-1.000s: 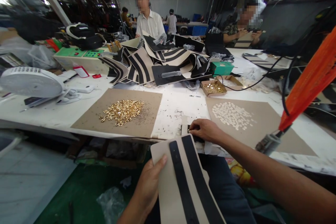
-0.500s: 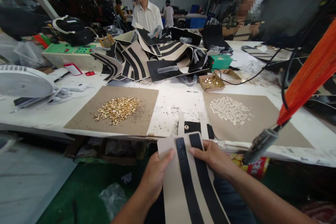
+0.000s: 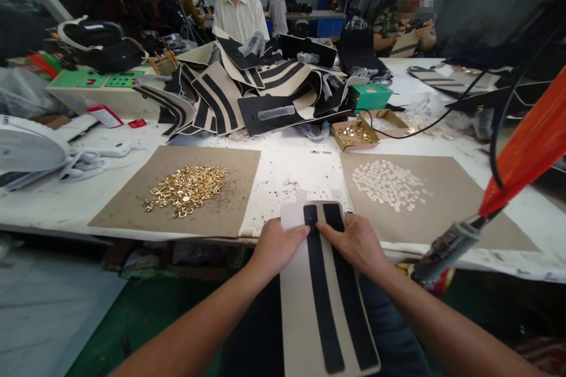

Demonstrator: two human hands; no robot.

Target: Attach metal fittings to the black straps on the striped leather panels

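Observation:
A long beige panel with two black strips [image 3: 297, 300] lies between my hands, its far end resting over the table's front edge and its near end above my lap. My left hand [image 3: 279, 247] grips its left side, the thumb pressing on the left strip. From the other side my right hand [image 3: 357, 242] holds it, with the thumb close to the same spot. My fingers under the panel are hidden. Gold-coloured metal fittings [image 3: 188, 188] lie heaped on a brown sheet [image 3: 128, 212] to the left. Small pale washer-like rings [image 3: 389, 184] are spread on another brown sheet [image 3: 477, 212] to the right.
Striped panels [image 3: 221, 97] are piled at the back of the white table [image 3: 292, 171]. A small cardboard box [image 3: 356, 135] holds gold pieces. At right hangs a grey tool [image 3: 448, 250] beside orange cloth [image 3: 526, 147]. A white fan [image 3: 30, 150] stands left. Co-workers [image 3: 242, 15] are beyond.
Both hands have pushed the panel forward and up onto the table edge, over the small black piece there. My left thumb has moved right onto the left strip.

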